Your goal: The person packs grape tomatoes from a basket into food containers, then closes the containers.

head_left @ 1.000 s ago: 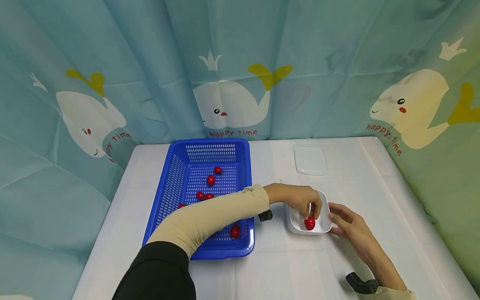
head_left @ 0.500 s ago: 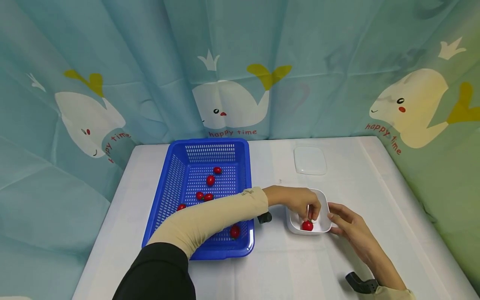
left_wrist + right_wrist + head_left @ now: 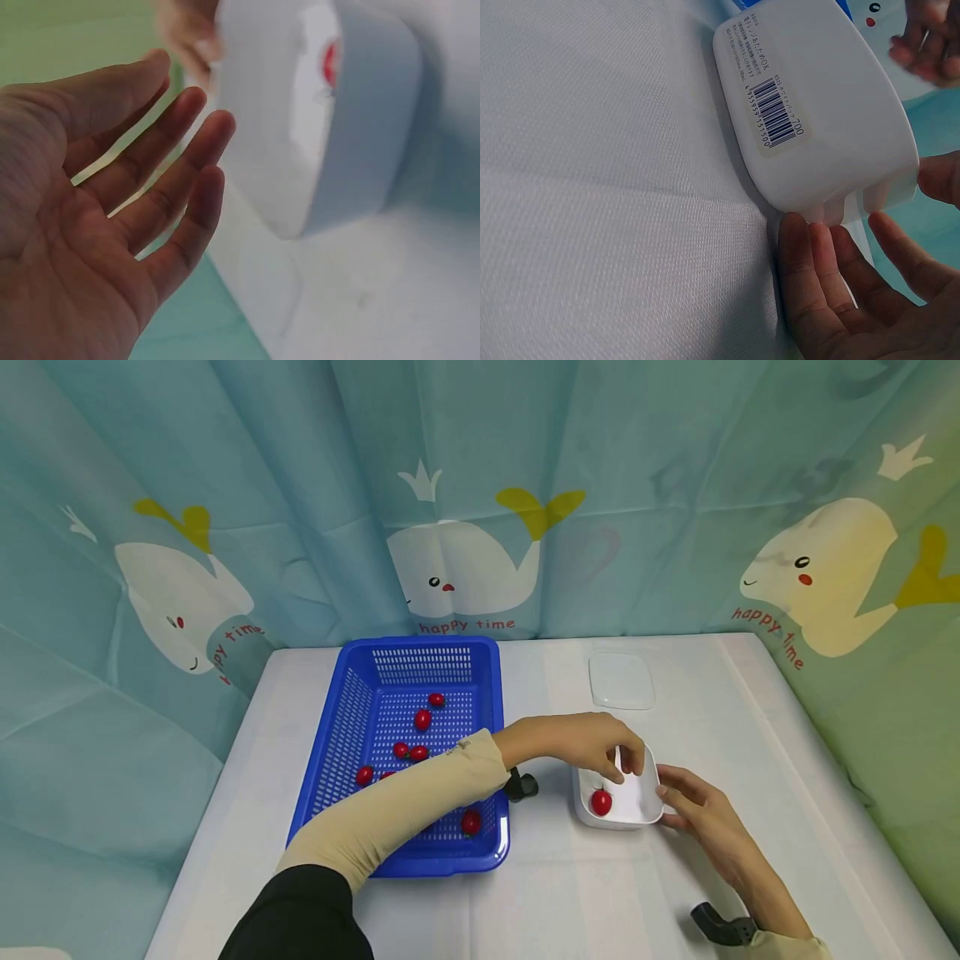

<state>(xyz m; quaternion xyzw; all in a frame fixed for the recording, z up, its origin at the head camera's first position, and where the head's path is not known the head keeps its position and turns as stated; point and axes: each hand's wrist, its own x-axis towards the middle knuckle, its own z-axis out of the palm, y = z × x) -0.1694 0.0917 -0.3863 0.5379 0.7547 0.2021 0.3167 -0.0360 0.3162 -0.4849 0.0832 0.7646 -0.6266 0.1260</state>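
Observation:
My left hand hovers over the white plastic container with its fingers apart and nothing between them. In the left wrist view the palm is bare and the fingers are loosely spread. One cherry tomato lies inside the container, toward its near left corner. My right hand holds the container by its right side. In the right wrist view its fingertips touch the outer wall and the thumb is at the rim; a barcode label shows on that wall.
A blue plastic basket with several cherry tomatoes stands left of the container, partly covered by my left forearm. A clear lid lies behind the container on the white tablecloth. A whale-print curtain hangs behind the table.
My left hand has let go of the cherry tomato and lifted slightly up and away from it. The tomato has shifted left inside the container. The right hand has stayed in place.

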